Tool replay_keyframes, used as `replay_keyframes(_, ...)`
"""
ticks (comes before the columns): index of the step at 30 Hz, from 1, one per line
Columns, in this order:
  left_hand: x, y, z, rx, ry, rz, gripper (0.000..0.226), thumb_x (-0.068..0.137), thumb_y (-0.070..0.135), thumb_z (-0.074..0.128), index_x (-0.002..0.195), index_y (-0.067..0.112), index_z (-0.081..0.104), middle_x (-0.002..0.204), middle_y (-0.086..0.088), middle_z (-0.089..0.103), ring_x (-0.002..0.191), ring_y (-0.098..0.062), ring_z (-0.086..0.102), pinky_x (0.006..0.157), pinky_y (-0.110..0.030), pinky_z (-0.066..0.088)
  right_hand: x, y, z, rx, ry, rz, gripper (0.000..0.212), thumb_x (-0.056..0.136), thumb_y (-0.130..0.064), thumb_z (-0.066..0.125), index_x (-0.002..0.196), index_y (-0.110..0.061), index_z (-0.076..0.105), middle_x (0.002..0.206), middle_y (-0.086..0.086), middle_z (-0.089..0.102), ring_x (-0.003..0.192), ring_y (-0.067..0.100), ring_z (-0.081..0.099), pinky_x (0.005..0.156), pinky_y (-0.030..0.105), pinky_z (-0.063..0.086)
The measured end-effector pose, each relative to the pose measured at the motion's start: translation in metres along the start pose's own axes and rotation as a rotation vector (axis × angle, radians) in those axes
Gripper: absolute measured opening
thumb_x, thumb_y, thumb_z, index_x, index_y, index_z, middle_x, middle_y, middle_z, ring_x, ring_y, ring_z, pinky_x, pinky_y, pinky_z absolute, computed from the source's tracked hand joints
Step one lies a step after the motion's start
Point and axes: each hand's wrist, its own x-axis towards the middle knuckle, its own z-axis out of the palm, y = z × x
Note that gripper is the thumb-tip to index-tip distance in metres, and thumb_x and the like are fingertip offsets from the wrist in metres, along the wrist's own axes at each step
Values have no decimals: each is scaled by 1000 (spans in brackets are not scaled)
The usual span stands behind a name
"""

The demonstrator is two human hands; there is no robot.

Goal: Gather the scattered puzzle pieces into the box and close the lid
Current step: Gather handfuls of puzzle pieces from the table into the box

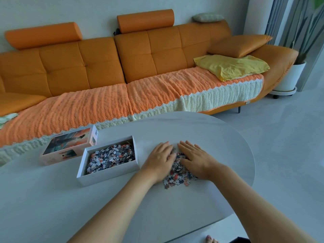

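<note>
Both forearms reach forward; left hand (161,157) and right hand (194,159) lie flat, palms down, fingers extended, angled toward each other.

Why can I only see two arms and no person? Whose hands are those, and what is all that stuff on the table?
The camera sits on the person's head and looks down, so you see what they see: just their own arms. There is only this one picture.

The left hand and the right hand lie flat on the white table, one on each side of a heap of loose puzzle pieces. The hands press against the heap but hold nothing yet.

Left of the hands stands the open box, already with many pieces inside. Behind it lies the lid, with the puzzle's picture on top. It is not on the box yet.

Further back is an orange sofa.
</note>
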Motion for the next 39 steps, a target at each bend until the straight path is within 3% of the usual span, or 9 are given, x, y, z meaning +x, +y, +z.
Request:
replay_keyframes(7, -61, -6, 5, 150, 39, 110, 60, 102, 49, 27, 154, 20, 20, 162, 5, 12, 149, -12, 3, 121, -30, 5, -26, -30, 19, 0, 22, 29, 57, 101, -34, 24, 155, -22, 10, 163, -4, 2, 149, 11, -5, 121, 31, -4)
replay_keyframes(13, -96, -21, -5, 40, 132, 134, 52, 102, 42, 38, 148, 19, 36, 156, 4, 31, 146, -12, 20, 119, -25, 14, -37, -73, 39, -22, 103, 68, 56, 101, -37, 22, 154, -19, 15, 163, 0, 6, 149, 16, -1, 121, 34, -1)
replay_keyframes(18, -118, -44, -11, 13, 215, 141, 42, 100, 31, 45, 140, 18, 49, 147, 2, 46, 139, -14, 35, 116, -28, 25, -38, -104, 54, -18, 98, 38, 55, 102, -39, 21, 153, -20, 18, 162, 3, 8, 150, 18, -1, 121, 34, -1)
replay_keyframes(24, -141, -61, -23, -171, 264, 81, 39, 100, 28, 45, 138, 23, 50, 140, 6, 51, 131, -8, 40, 111, -21, 28, -36, -135, 64, -9, 191, -44, 44, 102, -33, 30, 142, -18, 39, 154, 5, 31, 145, 23, 16, 117, 32, 7)
replay_keyframes(28, -157, -73, -33, -333, 107, 85, 61, 86, 41, 47, 145, 28, 39, 148, 8, 41, 137, -4, 30, 116, -30, 25, -35, -150, 71, 49, 231, -94, 36, 101, -28, 34, 129, -14, 52, 137, 8, 47, 132, 25, 33, 112, 32, 20)
replay_keyframes(32, -167, -73, -35, -40, 0, 111, 119, 62, 84, 55, 155, 23, 12, 160, 6, 17, 147, -10, 11, 120, -32, 13, -35, -156, 80, 140, 227, -108, 31, 101, -24, 36, 120, -13, 58, 126, 6, 54, 120, 24, 45, 106, 35, 32)
replay_keyframes(34, -171, -69, -31, 57, -7, 97, 135, 54, 90, 58, 155, 20, 1, 162, 6, 7, 148, -11, 4, 121, -33, 9, -36, -157, 80, 207, 210, -92, 31, 100, -22, 37, 124, -15, 56, 127, 4, 54, 120, 22, 47, 105, 33, 33)
replay_keyframes(36, -170, -68, -30, 59, 17, 75, 135, 56, 89, 58, 155, 22, -5, 162, 7, 8, 148, -11, 6, 121, -32, 10, -36, -157, 75, 266, 182, -55, 34, 100, -19, 39, 131, -17, 51, 129, 4, 56, 120, 21, 49, 99, 26, 34)
replay_keyframes(39, -164, -71, -40, 26, 61, 81, 121, 66, 83, 59, 155, 26, 1, 158, 7, 22, 144, -11, 18, 117, -34, 22, -34, -152, 63, 377, 135, 20, 38, 101, -21, 40, 139, -22, 42, 138, 1, 54, 124, 19, 49, 93, 20, 33)
